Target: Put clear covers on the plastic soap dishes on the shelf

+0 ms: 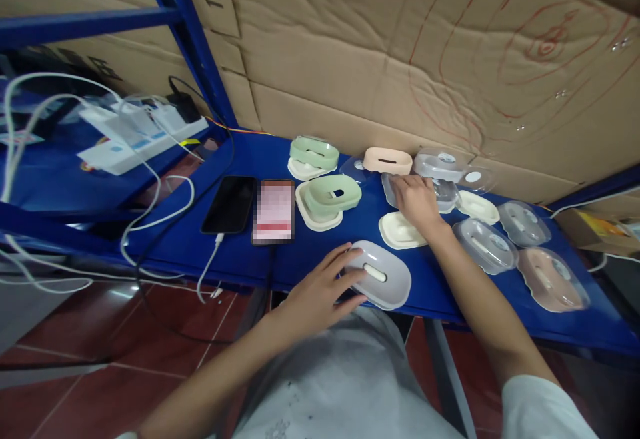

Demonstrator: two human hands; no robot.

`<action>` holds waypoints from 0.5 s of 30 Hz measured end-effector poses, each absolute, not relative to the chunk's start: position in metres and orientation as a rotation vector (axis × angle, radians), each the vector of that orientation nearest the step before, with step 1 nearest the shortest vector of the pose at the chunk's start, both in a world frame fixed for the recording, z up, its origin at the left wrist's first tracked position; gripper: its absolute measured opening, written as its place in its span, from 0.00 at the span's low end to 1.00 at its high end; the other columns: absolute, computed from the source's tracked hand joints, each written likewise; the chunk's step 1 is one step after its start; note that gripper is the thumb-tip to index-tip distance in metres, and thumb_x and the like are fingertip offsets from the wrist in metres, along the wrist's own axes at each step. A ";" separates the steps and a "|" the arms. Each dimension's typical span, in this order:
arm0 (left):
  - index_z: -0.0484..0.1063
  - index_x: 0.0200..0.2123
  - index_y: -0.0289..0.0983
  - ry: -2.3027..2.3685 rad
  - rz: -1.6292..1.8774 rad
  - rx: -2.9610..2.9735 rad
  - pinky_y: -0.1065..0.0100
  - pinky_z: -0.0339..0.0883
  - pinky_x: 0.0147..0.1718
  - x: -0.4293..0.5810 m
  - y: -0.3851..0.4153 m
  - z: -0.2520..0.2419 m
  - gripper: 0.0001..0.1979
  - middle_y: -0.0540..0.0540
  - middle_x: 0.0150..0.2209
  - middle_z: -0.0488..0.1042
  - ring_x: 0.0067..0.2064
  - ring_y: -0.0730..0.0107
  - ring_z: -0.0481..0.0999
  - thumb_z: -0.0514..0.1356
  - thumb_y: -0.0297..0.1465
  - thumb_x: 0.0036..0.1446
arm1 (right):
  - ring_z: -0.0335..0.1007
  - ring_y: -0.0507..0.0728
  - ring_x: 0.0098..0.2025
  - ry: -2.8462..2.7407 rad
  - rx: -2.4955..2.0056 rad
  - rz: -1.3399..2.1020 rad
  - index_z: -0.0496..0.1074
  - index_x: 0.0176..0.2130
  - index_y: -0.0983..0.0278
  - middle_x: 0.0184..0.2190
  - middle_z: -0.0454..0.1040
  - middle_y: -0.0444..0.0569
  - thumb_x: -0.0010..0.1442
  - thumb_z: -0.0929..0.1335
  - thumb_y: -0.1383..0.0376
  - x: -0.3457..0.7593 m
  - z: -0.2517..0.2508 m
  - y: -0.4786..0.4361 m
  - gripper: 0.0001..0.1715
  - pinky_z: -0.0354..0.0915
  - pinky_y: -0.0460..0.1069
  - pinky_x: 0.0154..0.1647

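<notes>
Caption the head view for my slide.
Left hand on a grey dish at the front of the blue table; right hand farther back, beside a clear cover.

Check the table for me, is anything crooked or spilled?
Yes: the nearer green dish sits crooked on a cream tray, its right end sticking out past the edge instead of lining up. I can't see any spills.
</notes>
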State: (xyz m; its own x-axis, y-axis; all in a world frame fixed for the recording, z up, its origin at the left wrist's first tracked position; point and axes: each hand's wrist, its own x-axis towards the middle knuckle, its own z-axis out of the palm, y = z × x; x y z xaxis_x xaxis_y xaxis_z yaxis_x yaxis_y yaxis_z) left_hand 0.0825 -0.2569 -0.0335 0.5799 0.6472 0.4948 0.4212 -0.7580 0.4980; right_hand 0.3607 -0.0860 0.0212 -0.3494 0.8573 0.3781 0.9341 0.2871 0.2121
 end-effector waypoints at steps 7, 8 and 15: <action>0.71 0.60 0.41 0.880 0.956 2.499 0.41 0.70 0.69 0.083 -0.257 -0.031 0.16 0.37 0.69 0.68 0.76 0.47 0.60 0.63 0.37 0.73 | 0.67 0.66 0.66 -2.664 -1.335 -0.492 0.69 0.69 0.66 0.67 0.73 0.59 0.72 0.59 0.73 0.335 0.018 -0.074 0.31 0.58 0.60 0.63; 0.71 0.60 0.41 0.881 0.948 2.500 0.41 0.70 0.69 0.083 -0.257 -0.030 0.16 0.37 0.69 0.68 0.76 0.46 0.60 0.63 0.37 0.72 | 0.65 0.66 0.68 -2.721 -1.264 -0.485 0.66 0.71 0.68 0.70 0.69 0.60 0.72 0.58 0.73 0.327 0.019 -0.069 0.33 0.58 0.61 0.65; 0.72 0.60 0.40 0.898 0.930 2.509 0.42 0.70 0.69 0.083 -0.257 -0.029 0.17 0.37 0.69 0.68 0.76 0.46 0.61 0.64 0.36 0.72 | 0.48 0.71 0.80 -3.093 -1.081 -0.337 0.55 0.77 0.66 0.78 0.55 0.64 0.63 0.67 0.74 0.293 0.026 0.001 0.47 0.41 0.74 0.77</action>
